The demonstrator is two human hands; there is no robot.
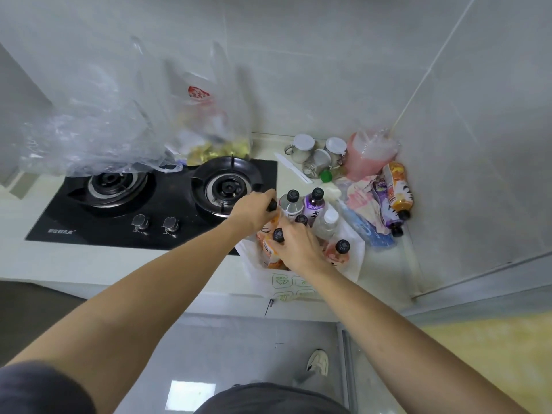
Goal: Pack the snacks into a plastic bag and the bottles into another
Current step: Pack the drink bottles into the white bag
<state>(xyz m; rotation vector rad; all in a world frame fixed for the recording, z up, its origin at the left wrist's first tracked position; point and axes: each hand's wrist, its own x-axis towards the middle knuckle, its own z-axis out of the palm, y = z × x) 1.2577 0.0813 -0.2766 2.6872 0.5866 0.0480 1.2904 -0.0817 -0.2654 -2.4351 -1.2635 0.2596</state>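
Both your hands reach forward, arms extended over bench (89, 264). Left hand (254, 212) curls round black cap of orange bottle (270, 225). Right hand (294, 245) grips second orange bottle (273, 249) by neck. Both bottles stand in white bag (352, 258) among other bottles, just right of stove (143, 204). Snack bag (209, 130) behind stove.

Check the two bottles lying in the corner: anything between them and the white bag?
Yes. The orange bottle and purple bottle lie behind a crumpled cloth and a blue packet, both between them and the white bag.
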